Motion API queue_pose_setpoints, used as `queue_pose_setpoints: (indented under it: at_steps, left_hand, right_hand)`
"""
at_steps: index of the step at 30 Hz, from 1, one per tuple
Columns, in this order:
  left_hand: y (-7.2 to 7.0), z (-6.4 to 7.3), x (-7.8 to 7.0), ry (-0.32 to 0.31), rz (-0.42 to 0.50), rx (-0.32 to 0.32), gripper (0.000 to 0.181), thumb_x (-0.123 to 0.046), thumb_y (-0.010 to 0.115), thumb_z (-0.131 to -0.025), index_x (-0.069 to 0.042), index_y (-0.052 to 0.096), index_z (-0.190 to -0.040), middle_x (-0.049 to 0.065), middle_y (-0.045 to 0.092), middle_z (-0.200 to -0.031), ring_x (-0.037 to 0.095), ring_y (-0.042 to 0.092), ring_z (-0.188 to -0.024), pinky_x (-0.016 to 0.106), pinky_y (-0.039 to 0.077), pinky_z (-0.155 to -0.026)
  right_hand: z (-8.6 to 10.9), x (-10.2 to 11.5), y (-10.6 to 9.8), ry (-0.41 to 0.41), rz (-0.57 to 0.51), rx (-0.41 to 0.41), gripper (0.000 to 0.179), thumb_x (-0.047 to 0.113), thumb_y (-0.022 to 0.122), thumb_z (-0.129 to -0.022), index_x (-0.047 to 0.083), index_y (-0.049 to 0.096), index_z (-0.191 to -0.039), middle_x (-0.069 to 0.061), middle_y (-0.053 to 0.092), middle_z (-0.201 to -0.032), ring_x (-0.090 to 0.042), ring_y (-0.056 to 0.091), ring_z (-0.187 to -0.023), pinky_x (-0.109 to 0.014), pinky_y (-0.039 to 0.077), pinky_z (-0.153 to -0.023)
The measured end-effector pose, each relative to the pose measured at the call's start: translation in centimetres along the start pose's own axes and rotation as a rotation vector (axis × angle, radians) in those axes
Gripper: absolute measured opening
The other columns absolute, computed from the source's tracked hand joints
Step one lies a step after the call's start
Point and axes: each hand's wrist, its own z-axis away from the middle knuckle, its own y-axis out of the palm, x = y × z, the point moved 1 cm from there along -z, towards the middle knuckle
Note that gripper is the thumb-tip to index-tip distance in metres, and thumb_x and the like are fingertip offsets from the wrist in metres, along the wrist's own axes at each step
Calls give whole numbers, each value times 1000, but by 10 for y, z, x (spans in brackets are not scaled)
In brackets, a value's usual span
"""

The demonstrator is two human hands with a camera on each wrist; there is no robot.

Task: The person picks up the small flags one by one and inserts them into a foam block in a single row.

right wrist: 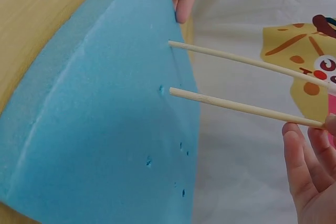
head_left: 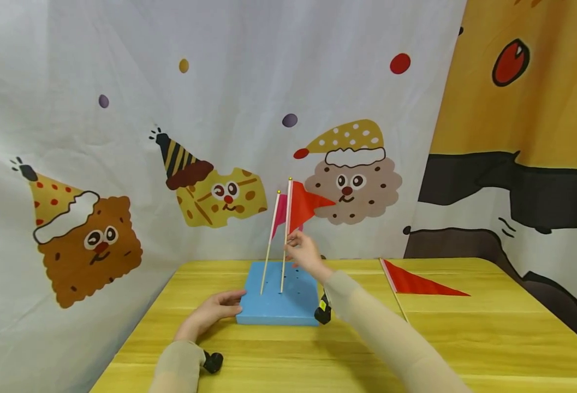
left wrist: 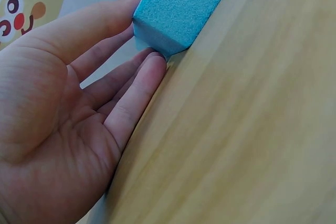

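A blue foam block [head_left: 283,311] with several small holes lies on the table. Against its left edge rests my left hand [head_left: 214,312], fingers fairly straight; the left wrist view shows thumb and fingertips at the block's corner [left wrist: 181,11]. My right hand [head_left: 308,254] pinches the wooden stick of a red triangular flag [head_left: 300,207], held upright over the block. In the right wrist view, that stick's blunt lower end [right wrist: 181,93] shows beside a hole [right wrist: 161,89], seemingly just clear of the foam. To its left a pink flag [head_left: 280,210] stands in the block, slightly tilted.
Another red flag [head_left: 418,281] lies on the wooden table [head_left: 249,365] at the right, its stick partly behind my right sleeve [head_left: 391,327]. Behind the table hangs a white curtain [head_left: 249,82] with cartoon prints.
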Motion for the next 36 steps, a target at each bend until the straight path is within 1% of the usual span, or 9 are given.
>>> queue_pose_setpoints:
  at_steps: [1,8,9,11,15,20,26,32,36]
  left_hand:
    - [0,0,0,-1,5,-2,58,-22,67,-94,-5,45,-145,18,43,-146,39,40,-131,48,40,-103]
    - [-1,-2,3,-5,-1,-2,59,-23,67,-94,-6,45,-146,18,43,-146,38,40,-131,48,40,-103]
    - [-1,-2,3,-7,-2,-2,59,-23,67,-94,-6,45,-145,18,43,-146,38,40,-131,48,40,-103]
    - [-1,-2,3,-9,-2,-4,59,-23,67,-94,-6,45,-145,18,43,-146,38,40,-131,48,39,-104]
    - [-1,-2,1,-5,1,-1,59,-22,66,-94,-5,45,-146,19,41,-147,40,38,-133,50,37,-105]
    - [-1,-1,0,2,-4,6,59,-22,66,-94,-5,44,-146,19,40,-148,41,37,-134,51,36,-106]
    - [-1,-1,1,6,-22,1,59,-22,66,-94,-6,44,-146,19,41,-148,39,39,-132,50,38,-105]
    - [-1,-2,2,6,-22,-6,59,-22,67,-94,-6,45,-146,18,41,-148,39,39,-132,49,38,-105]
    - [-1,-2,2,6,-27,-5,59,-23,67,-94,-6,45,-146,18,41,-148,39,39,-132,50,38,-105]
  right_hand:
    - [-1,-1,1,2,7,0,14,9,64,-94,3,58,-105,-11,63,-88,-41,67,-75,-33,55,-48]
    - [-3,-6,8,12,51,-8,13,9,64,-94,4,58,-105,-10,62,-88,-21,66,-62,-33,55,-48]
    - [-3,-7,9,14,53,-7,13,10,64,-94,5,58,-104,-10,62,-88,-21,66,-62,-33,55,-48]
    - [-3,-8,10,10,59,-5,13,10,64,-95,4,58,-105,-10,63,-88,-23,67,-63,-33,55,-48]
    - [-4,-13,11,-4,50,8,17,10,64,-95,0,59,-108,-10,64,-89,-35,68,-71,-33,54,-47]
    - [-3,-16,11,1,27,19,18,10,63,-95,0,58,-109,-11,63,-89,-44,66,-78,-39,56,-50]
    - [-1,-17,11,17,1,2,13,9,63,-95,3,58,-106,-12,62,-89,-46,66,-79,-49,56,-54]
    - [4,-16,11,5,29,-8,10,7,63,-94,3,58,-102,-11,63,-87,-35,69,-71,-54,56,-56]
    - [10,-16,12,-15,30,24,9,6,62,-94,2,58,-101,-13,63,-88,-41,68,-76,-58,54,-58]
